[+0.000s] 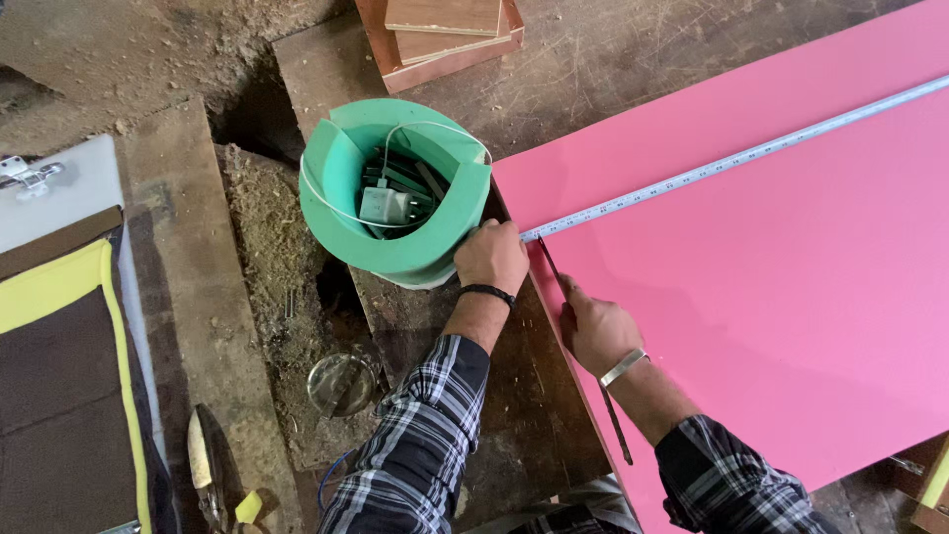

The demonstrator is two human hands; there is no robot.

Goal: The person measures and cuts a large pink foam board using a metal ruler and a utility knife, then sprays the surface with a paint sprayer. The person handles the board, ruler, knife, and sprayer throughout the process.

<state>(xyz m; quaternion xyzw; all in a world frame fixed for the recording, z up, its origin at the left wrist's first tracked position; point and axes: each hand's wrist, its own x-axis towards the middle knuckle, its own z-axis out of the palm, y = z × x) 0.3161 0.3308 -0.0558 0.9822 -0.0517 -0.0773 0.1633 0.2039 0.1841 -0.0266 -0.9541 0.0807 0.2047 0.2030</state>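
The left hand [491, 257] pins the tape measure [732, 158] end at the pink board's [771, 297] near edge on the table [514, 415] so it lies taut, while the right hand [596, 331], closed on a pencil [550, 262], marks beside it.

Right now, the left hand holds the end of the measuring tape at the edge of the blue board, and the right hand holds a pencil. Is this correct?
Not quite: the board is pink, not blue, as the head view shows. The left hand does hold the measuring tape end at its edge, and the right hand holds a pencil.

Plaid sleeves, black band on left wrist, metal bangle on right.
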